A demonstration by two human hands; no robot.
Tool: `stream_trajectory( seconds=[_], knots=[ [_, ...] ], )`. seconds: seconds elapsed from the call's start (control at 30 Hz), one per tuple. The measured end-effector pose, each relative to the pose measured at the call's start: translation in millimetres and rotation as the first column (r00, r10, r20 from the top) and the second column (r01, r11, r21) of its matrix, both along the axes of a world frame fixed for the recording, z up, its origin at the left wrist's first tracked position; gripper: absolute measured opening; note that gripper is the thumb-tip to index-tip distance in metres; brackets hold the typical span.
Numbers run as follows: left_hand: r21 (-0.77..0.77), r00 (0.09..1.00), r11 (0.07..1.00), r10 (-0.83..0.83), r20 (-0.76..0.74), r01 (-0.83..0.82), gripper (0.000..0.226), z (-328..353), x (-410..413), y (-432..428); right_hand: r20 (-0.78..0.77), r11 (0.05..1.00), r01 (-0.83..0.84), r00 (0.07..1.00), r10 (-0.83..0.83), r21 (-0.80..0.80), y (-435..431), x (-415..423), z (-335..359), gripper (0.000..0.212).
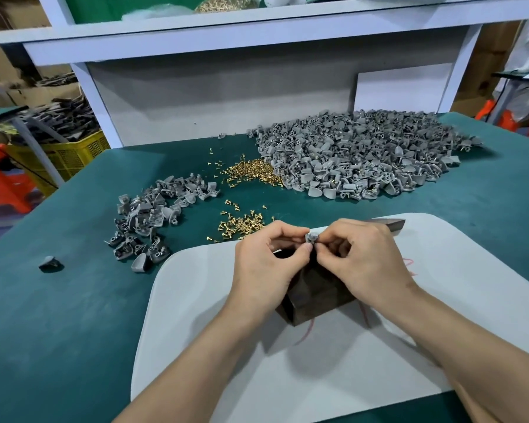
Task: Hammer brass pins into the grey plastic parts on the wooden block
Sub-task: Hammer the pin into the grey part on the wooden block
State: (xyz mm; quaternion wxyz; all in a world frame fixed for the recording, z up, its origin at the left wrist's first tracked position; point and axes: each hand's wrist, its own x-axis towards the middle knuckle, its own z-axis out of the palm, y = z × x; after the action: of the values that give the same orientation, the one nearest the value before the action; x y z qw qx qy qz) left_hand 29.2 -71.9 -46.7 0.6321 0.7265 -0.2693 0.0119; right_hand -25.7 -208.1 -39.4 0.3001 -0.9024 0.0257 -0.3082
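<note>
Left hand (266,265) and right hand (371,264) pinch a grey part (312,238) over the wooden block (313,297), toward the table's (58,315) front edge.

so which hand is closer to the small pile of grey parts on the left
Left. The left hand lies to the right of the small pile; the right hand is farther right, past the left hand, over the wooden block.
</note>
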Motion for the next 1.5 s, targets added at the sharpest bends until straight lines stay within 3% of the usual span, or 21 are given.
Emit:
stream_trajectory(
  seconds=[0.8,1.03,1.17,1.33,1.5],
  knots=[
    [-0.022,1.0,1.0,0.009,-0.022,-0.009,0.03,-1.3,-0.2,-2.4,-0.092,0.999,-0.031,0.995,0.035,0.039,-2.2,2.0,4.9,0.01],
    [-0.05,0.999,0.998,-0.038,0.026,0.039,0.019,-1.4,0.8,-3.0,-0.026,0.98,0.005,1.0,0.0,0.199,-2.5,3.3,-0.6,0.006],
    [-0.058,0.998,0.998,-0.024,0.051,0.027,0.02,-2.1,1.9,-2.1,-0.014,0.984,-0.049,0.999,0.052,0.17,-3.2,1.3,0.7,0.003],
    [-0.024,0.979,0.998,0.061,0.196,-0.057,0.016,-0.4,2.1,0.6,-0.058,0.974,-0.119,0.99,0.132,0.195,-3.6,-1.1,5.7,0.008],
    [-0.039,0.982,0.997,0.068,0.173,-0.062,0.013,-0.9,2.1,-0.6,-0.11,0.97,-0.099,0.986,0.126,0.221,-3.5,1.6,8.3,0.009]
  ],
)
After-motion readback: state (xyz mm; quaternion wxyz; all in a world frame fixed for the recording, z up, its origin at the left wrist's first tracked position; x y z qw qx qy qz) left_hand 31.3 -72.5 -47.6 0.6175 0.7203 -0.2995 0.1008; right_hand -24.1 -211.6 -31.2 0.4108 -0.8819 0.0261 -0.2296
